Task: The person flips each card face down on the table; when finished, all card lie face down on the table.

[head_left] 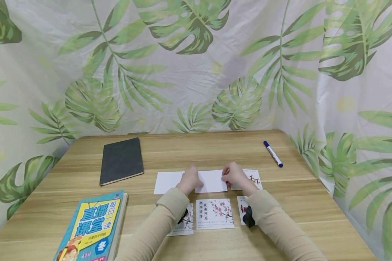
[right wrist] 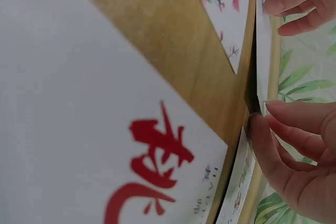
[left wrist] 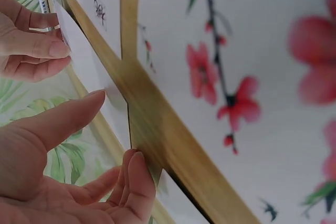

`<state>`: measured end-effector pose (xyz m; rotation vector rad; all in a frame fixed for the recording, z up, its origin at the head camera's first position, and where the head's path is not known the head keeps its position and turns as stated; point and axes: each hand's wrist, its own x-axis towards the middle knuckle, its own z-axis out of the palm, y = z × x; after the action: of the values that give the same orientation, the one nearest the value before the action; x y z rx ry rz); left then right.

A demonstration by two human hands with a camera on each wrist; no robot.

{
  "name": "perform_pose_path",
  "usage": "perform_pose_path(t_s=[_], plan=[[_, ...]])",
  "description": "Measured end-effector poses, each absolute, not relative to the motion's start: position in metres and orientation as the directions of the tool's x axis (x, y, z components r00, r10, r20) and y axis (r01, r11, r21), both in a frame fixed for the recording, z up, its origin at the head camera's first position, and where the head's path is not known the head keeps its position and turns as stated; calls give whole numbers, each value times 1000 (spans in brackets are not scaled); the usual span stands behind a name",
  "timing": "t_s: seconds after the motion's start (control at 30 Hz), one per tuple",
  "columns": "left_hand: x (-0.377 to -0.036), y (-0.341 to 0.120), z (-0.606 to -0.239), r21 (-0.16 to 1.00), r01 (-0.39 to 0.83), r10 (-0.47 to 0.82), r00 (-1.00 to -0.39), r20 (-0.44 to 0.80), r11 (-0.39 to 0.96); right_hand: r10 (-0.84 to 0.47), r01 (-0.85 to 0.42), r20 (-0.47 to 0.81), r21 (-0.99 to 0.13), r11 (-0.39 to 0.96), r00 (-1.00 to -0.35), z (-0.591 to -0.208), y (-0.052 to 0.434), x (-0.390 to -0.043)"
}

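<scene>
White card [head_left: 212, 181] is sitting between both hands near the middle of the wooden table [head_left: 215, 148], and I am holding it there: my left hand [head_left: 189, 180] is touching its left edge with thumb and fingers, while my right hand [head_left: 234, 175] is pinching its right edge. Another blank card [head_left: 167, 182] is lying just left of it, and a lettered card [head_left: 253, 179] just right. Three printed cards, including the blossom card [head_left: 215, 214], are lying in a nearer row. I am judging the far row partly laid, this card not yet released.
</scene>
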<state>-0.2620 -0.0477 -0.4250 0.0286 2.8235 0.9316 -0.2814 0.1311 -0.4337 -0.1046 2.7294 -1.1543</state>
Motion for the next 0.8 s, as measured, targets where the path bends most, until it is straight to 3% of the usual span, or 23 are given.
perform_pose_path(t_s=[0.53, 0.8], plan=[[-263, -39, -420, 550, 15, 92, -989, -113, 835, -173, -82, -80, -640, 764, -982, -431, 145, -282], [-270, -19, -414, 566, 141, 189, -982, -26, 812, -141, -59, -82, -628, 776, -987, -420, 182, -286]])
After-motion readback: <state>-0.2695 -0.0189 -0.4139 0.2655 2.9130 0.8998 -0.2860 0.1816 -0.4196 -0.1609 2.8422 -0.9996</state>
